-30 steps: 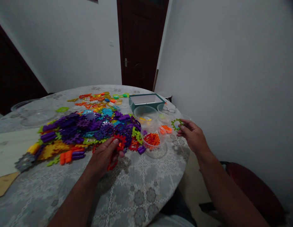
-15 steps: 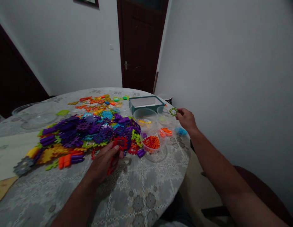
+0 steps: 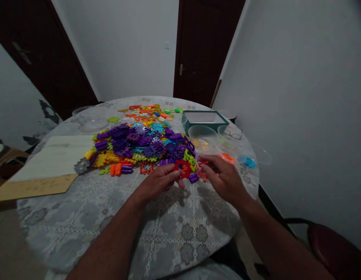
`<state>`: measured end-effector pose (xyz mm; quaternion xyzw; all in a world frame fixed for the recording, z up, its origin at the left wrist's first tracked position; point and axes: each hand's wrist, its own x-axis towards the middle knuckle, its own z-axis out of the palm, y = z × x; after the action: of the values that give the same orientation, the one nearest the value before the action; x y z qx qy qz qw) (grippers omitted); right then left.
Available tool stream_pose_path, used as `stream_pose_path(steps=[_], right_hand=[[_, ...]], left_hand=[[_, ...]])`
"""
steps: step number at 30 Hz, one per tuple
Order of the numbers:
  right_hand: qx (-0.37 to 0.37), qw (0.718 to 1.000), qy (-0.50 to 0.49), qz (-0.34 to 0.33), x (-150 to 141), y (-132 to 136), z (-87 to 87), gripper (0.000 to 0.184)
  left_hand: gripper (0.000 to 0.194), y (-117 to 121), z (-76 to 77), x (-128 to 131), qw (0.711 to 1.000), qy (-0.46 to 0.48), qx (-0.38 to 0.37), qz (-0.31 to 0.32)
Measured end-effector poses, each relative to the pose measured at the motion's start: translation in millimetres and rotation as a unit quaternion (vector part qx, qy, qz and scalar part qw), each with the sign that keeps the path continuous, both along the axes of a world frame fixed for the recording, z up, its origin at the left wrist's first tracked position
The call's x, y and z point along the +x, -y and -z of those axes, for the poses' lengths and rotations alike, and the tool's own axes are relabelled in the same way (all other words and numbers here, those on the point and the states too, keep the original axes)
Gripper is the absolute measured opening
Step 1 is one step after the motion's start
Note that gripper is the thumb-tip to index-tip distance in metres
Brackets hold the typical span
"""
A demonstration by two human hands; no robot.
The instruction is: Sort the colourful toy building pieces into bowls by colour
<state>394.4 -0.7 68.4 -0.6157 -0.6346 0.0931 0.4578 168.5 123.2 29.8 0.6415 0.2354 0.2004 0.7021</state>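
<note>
My left hand (image 3: 165,177) holds a red gear-shaped plastic piece (image 3: 183,168) between thumb and fingers, just above the table. To its right, my right hand (image 3: 224,177) is closed, with a bright red toothed piece (image 3: 201,165) showing between thumb and forefinger. Behind that hand, a clear tub with red pieces is mostly hidden. A purple connector (image 3: 193,178) lies below, between the hands. Beyond my left hand spreads a big heap of purple gear pieces (image 3: 133,136), mixed with blue, green and yellow ones.
Clear round tubs (image 3: 202,134) stand at the right, before a green-edged open box (image 3: 206,116). Blue pieces (image 3: 248,161) lie near the right edge. Orange pieces (image 3: 142,116) are at the back. A paper sheet (image 3: 58,155) covers the left side of the patterned tablecloth (image 3: 174,229).
My right hand has come back from the far right tubs toward my left hand and no longer holds the green gear piece. The view has turned left and downward.
</note>
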Motion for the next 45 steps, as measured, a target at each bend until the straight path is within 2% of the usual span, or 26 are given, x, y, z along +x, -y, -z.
stream_pose_path(steps=[3, 6, 9, 11, 13, 17, 20, 26, 30, 35, 39, 42, 45], right_hand=[[-0.012, 0.999, -0.045, -0.028, -33, 6, 11.6, 0.026], [-0.021, 0.992, -0.126, -0.019, -46, 10, 27.5, 0.024], [-0.041, 0.982, -0.185, -0.017, -46, 15, 36.8, 0.022], [-0.045, 0.979, -0.2, -0.005, -40, 19, 36.6, 0.022], [-0.033, 0.978, -0.203, 0.031, -27, 23, 32.8, 0.023], [0.007, 0.976, -0.145, 0.159, 15, 24, 24.5, 0.03], [-0.008, 0.976, -0.081, 0.204, 44, 22, 24.3, 0.033], [-0.053, 0.979, -0.035, 0.193, 63, 18, 32.2, 0.033], [-0.056, 0.982, -0.024, 0.178, 63, 14, 31.7, 0.034], [-0.019, 0.974, 0.044, 0.22, 59, 13, 24.4, 0.033], [0.006, 0.985, 0.047, 0.167, 38, 18, 20.5, 0.026], [0.026, 0.994, 0.053, 0.086, 13, 21, 18.2, 0.02], [0.02, 0.997, 0.067, -0.014, -13, 20, 19.0, 0.024]], left_hand=[[0.043, -1, -2.3, -2, 0.997, -0.026, 0.053, 0.042], [0.042, -1, -3.8, -4, 0.995, -0.045, 0.079, 0.046], [0.043, 0, -4.1, -4, 0.992, -0.069, 0.092, 0.054], [0.04, 1, -3.5, -3, 0.993, -0.068, 0.079, 0.061], [0.038, 2, -2.9, -2, 0.997, -0.049, 0.044, 0.041], [0.035, -1, -2.6, -3, 0.995, 0.05, -0.076, -0.036], [0.042, -5, -1.8, -3, 0.981, 0.122, -0.131, -0.072], [0.061, -4, 0.1, -1, 0.983, 0.096, -0.112, -0.106], [0.059, -1, -3.8, -2, 0.989, 0.061, -0.076, -0.115], [0.05, -1, -4.3, -3, 0.995, 0.004, -0.012, -0.103], [0.045, -3, 0.0, 1, 0.994, 0.006, -0.027, -0.108], [0.038, -3, 0.2, 2, 0.993, 0.006, -0.032, -0.114], [0.033, -2, -2.9, 2, 0.993, 0.017, -0.046, -0.11]])
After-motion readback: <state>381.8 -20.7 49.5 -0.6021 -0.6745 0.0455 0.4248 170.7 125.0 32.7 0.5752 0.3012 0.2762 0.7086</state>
